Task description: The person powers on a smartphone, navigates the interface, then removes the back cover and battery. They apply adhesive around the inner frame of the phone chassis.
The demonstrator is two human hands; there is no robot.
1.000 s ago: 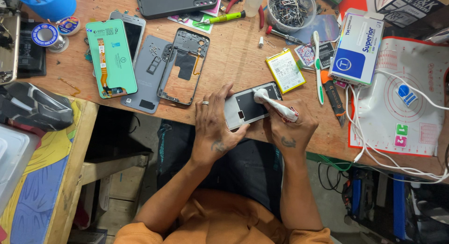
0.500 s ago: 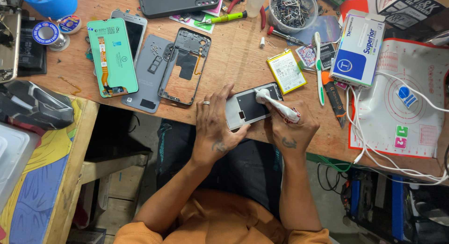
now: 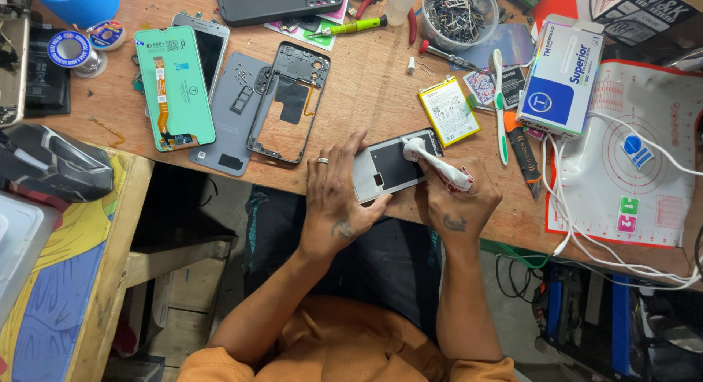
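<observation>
Left hand: the left hand [image 3: 333, 199] lies flat and spread on the near edge of the wooden bench [image 3: 366, 96], a ring on one finger; fingertips and thumb press the left end of the phone panel, steadying it, not curled round it.
Right hand: the right hand [image 3: 455, 199] is closed round a white, smeared tube-shaped tool [image 3: 438, 165], its blunt tip touching the upper right part of the panel.
Phone panel: the phone panel [image 3: 393, 168], a flat silver-grey rectangle with a dark inner patch and a small square cut-out, rests on the bench between the two hands, slightly tilted.
Battery: one flat yellow-labelled battery [image 3: 448, 111], just beyond the panel.
Toothbrush: one green-and-white toothbrush [image 3: 499, 107], lying lengthwise beside the battery.
Frame: one dark, hollow phone mid-frame [image 3: 289, 100], left of the hands, overlapping a grey matte back cover [image 3: 228, 115].
Screen: one green-filmed display [image 3: 173, 85] with an orange flex strip, beside the cover and partly over a silver phone [image 3: 209, 42].
Box: one white-and-blue carton [image 3: 560, 78], at the right.
Mat: a white work mat [image 3: 630, 155] with red ring markings, crossed by white cables.
Far edge: one clear round bowl [image 3: 458, 12] of small metal parts, a green-handled screwdriver [image 3: 348, 27], a black phone case [image 3: 278, 3].
</observation>
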